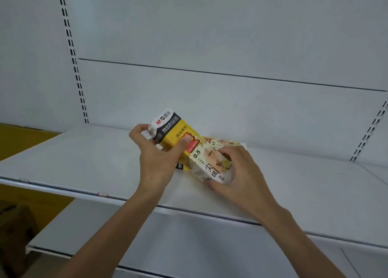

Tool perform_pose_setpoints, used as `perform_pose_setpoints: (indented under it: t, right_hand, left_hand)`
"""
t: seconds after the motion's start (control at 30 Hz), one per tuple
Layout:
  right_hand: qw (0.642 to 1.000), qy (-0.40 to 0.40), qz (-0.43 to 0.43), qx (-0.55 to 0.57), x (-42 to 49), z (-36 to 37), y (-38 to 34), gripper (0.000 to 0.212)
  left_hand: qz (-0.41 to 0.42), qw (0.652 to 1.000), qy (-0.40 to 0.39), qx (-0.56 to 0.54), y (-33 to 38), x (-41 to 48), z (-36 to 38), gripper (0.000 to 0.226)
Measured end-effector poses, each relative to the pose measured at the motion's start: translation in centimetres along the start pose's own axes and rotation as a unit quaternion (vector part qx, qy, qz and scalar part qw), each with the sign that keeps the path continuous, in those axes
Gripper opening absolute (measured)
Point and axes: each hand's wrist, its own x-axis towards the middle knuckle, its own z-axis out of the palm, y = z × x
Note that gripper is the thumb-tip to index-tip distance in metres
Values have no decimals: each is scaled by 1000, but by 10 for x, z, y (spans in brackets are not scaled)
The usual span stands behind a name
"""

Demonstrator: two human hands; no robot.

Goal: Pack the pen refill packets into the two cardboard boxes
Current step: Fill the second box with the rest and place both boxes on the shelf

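shelf [84, 162] white, slotted back wall [210, 36] | left hand [155, 160] grips yellow packet [176, 130] | right hand [241, 172] grips white packet [210, 166]

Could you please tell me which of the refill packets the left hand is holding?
The yellow packet with the black-and-white M&G end, gripped by the left hand; the right hand holds the pale packet marked 0.5.

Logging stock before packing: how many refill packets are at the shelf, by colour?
Yellow: 2, the held yellow packet and a mostly hidden yellow packet.
Cream: 2, the front cream packet and the back cream packet.
Total: 4
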Motion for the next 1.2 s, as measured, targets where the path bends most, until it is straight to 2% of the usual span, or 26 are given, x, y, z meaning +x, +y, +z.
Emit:
perform_pose_setpoints:
  t: [0.07,0.13,0.2,0.23,0.37,0.4,0.5,0.53,0.73,0.87,1.2]
  right_hand:
    - [1000,-16,0,3,-5,-10,7,64]
    - [998,-50,13,37,-8,-21,12,59]
    - [998,-51,14,44,-11,-25,16,53]
    - [998,-44,19,37,-12,-24,19,57]
    - [984,-96,144,51,-8,-26,22,104]
    - [976,-112,170,72,-6,-30,22,107]
    - [940,-161,231,192,3,-39,22,85]
    - [930,-182,245,203,6,-40,24,87]
    - [901,-233,267,250,30,-31,49,114]
    - [885,-202,293,301,38,-18,58,103]
    - [847,-123,319,407,52,3,72,105]
  left_hand:
    - [15,999,11,49,-6,-5,-10,60]
    - [28,988,0,150,-11,-3,-27,68]
    - [-4,970,-64,236,-18,3,-40,92]
    - [-30,960,-106,256,-21,6,-44,102]
    - [-87,932,-239,260,-21,16,-45,118]
    - [-96,926,-258,257,-21,20,-46,120]
    - [-114,908,-308,261,-20,28,-46,121]
    - [-117,903,-318,262,-20,30,-44,120]
    - [-138,899,-337,244,-25,48,-24,117]
    - [-160,899,-335,233,-30,57,-9,111]
    - [-177,906,-321,212,-43,64,-4,104]
